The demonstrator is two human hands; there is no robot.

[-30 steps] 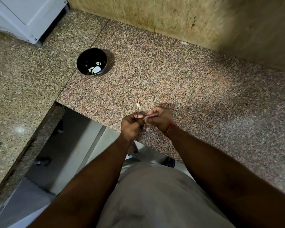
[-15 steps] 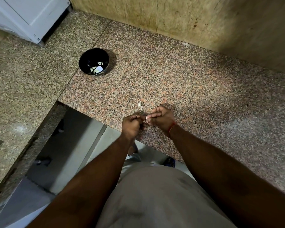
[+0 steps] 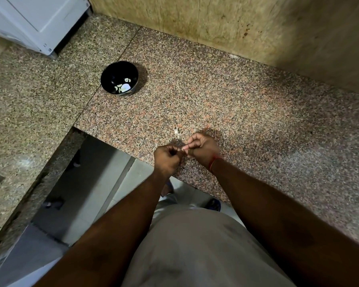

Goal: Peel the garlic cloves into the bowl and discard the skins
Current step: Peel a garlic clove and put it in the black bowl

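Granite counter (image 3: 247, 112) edge is where a garlic clove (image 3: 183, 148), judged small, light and slippery, is pinched between curled left hand (image 3: 167, 158) and right hand (image 3: 202, 149), best taken at its tip; farther left, the bowl (image 3: 119, 79) holds peeled cloves.

Speckled granite counter (image 3: 226, 96) in an L shape, stained yellowish wall (image 3: 236, 21) behind, 1 white appliance (image 3: 37, 19) (far left corner), grey tiled floor (image 3: 104, 175) below

A speckled granite counter (image 3: 236, 104) carried a black bowl (image 3: 119, 80) at ten o'clock and a garlic skin scrap (image 3: 176, 131) near its front edge.
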